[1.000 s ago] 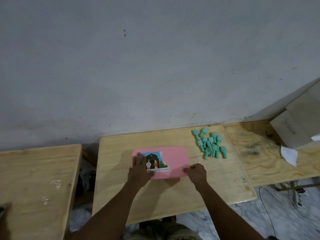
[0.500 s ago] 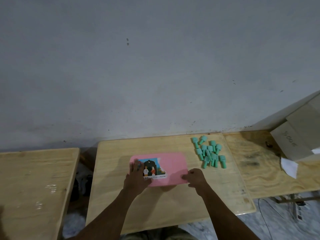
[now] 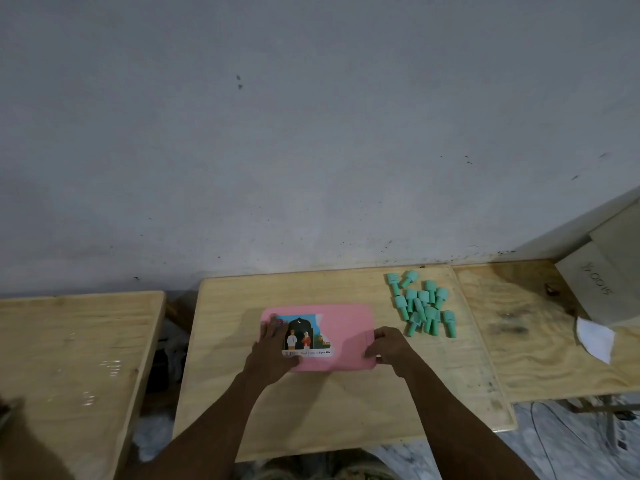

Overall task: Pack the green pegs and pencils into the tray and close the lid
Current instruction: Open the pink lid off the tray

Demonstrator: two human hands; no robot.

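Note:
A flat pink tray with its lid shut [image 3: 346,327] lies in the middle of the centre wooden table [image 3: 346,410]; a torn picture label covers its left half. My left hand [image 3: 273,351] rests flat on the tray's left end, fingers spread. At the tray's right edge my right hand [image 3: 388,346] curls its fingers around the rim. A heap of several green pegs [image 3: 420,308] lies on the table to the right of the tray, apart from it. No pencils are visible.
A second wooden table [image 3: 69,358] stands to the left across a gap, a third [image 3: 540,341] abuts on the right. A cardboard box [image 3: 606,282] and a white paper scrap [image 3: 595,341] sit at the far right. A grey wall runs behind.
The view has tilted so the tables sit lower in the frame. Both hands stay on the pink tray, the right hand's fingers now curled more over its right edge.

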